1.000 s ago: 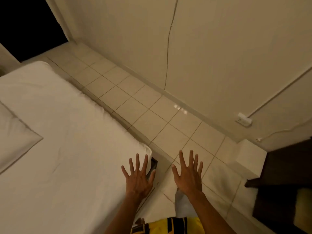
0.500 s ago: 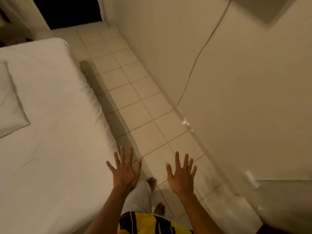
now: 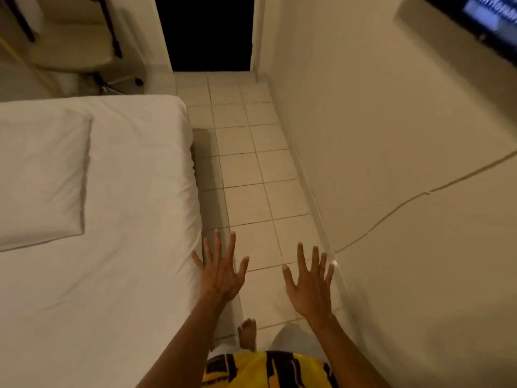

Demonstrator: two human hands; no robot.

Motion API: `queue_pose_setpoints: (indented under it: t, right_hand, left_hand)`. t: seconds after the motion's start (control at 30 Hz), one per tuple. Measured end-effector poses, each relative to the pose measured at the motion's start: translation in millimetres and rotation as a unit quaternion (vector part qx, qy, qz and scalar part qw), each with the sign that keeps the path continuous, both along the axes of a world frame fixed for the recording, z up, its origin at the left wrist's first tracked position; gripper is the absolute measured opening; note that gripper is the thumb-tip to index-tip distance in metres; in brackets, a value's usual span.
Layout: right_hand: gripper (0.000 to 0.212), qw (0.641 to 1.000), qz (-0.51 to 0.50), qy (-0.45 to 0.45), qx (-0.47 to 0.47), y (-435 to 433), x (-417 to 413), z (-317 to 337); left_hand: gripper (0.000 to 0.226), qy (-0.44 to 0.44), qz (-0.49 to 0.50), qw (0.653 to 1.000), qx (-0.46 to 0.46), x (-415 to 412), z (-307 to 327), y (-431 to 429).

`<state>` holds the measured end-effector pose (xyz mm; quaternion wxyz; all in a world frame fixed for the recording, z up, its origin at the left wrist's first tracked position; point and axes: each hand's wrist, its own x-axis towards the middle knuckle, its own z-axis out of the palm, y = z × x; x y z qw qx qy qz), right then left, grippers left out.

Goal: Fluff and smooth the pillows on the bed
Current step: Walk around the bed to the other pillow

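Observation:
A white pillow lies flat on the bed at the left, its left part cut off by the frame edge. My left hand hovers at the bed's right edge, fingers spread and holding nothing. My right hand is held out over the tiled floor beside the wall, also spread and holding nothing. Both hands are well short of the pillow and to its right.
A narrow tiled aisle runs between the bed and the right wall toward a dark doorway. A chair stands beyond the bed's far end. A cable runs along the wall; a screen hangs top right.
The view has swung left along the aisle, bringing the doorway, the chair and more of the pillow into sight. Both hands stay spread in front of me with nothing in them.

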<state>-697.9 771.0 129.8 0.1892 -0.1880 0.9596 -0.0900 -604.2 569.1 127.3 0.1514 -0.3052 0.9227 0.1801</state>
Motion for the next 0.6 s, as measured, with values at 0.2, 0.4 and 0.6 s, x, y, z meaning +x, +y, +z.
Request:
queue_pose_setpoints:
  t: [0.2, 0.4, 0.6]
  right_hand:
    - [0.089, 0.998, 0.062, -0.013, 0.004, -77, -105, -15]
    - [0.086, 0.995, 0.084, -0.044, 0.033, -145, -232, -17]
    - [0.082, 0.987, 0.139, -0.066, 0.045, -252, -340, -9]
  left_hand:
    - [0.076, -0.013, 0.030, 0.999, 0.006, -76, -12, -50]
    - [0.093, -0.063, 0.048, 0.997, 0.023, -151, -16, -106]
    - [0.088, -0.041, 0.129, 0.991, 0.020, -260, -8, -189]
